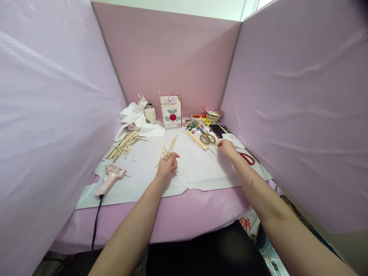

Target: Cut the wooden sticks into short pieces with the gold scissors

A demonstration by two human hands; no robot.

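Lilac partition walls [287, 115] around a table under white paper [198, 172]. Farther back, an upright paper lantern with a red flower [171, 111], and nearer, a loose pile of wooden sticks [123, 145] (a pink glue gun [110, 178] just below it). Left hand [167, 165] closed on thin wooden sticks [171, 145]; right hand [227, 148] curled just beside gold scissors [207, 138], any grip hidden.

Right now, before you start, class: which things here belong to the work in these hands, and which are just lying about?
In use:
left hand
wooden sticks
right hand
scissors

Lying about:
glue gun
pile of sticks
paper lantern
flask
phone
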